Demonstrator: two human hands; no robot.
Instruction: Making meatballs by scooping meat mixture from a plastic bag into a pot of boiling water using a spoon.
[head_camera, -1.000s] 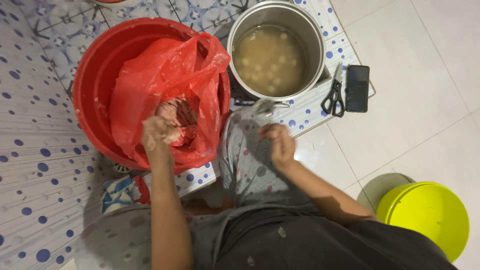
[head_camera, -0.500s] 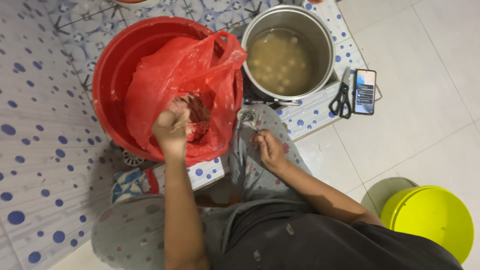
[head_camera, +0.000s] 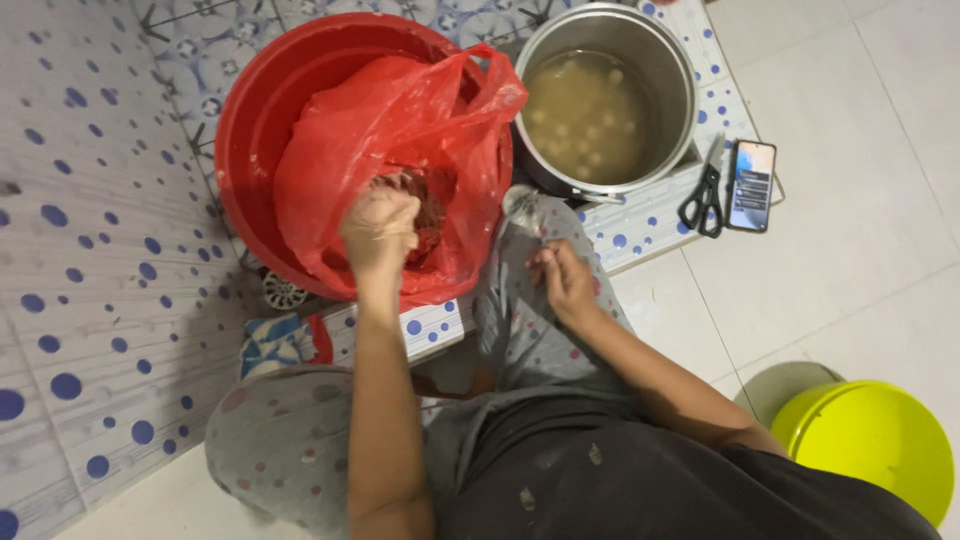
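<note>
Seen from above, a seated person's knees are spread over a tiled floor and a dotted mat (head_camera: 90, 250).

Left hand (head_camera: 380, 228): closed into a fist at the mouth of a red plastic bag (head_camera: 400, 150), fingers curled around dark reddish-brown material (head_camera: 425, 205) inside the bag. What the material is cannot be told.

The bag sits inside a large red basin (head_camera: 250, 130); its open edge is draped over the basin's near rim, and one handle loop is raised toward the pot. The basin's far and left inner wall is left bare.

Right hand (head_camera: 565, 282): rested on the right knee, on grey dotted trousers (head_camera: 530, 330), fingers loosely bent and narrow, nothing held. It is placed just beside the basin's near rim and below the pot.

A steel pot (head_camera: 680, 70) is set just right of the basin, rims almost touching, and is filled with cloudy liquid and pale round pieces. Black scissors (head_camera: 703, 200) and a phone (head_camera: 751, 185) are laid side by side at the mat's right edge, near the pot.

A yellow-green bucket (head_camera: 870, 440) is placed at lower right, well apart from both hands, with open white tile between it and the mat. A blue-and-white cloth (head_camera: 275, 340) is tucked below the basin, beside the left knee.
</note>
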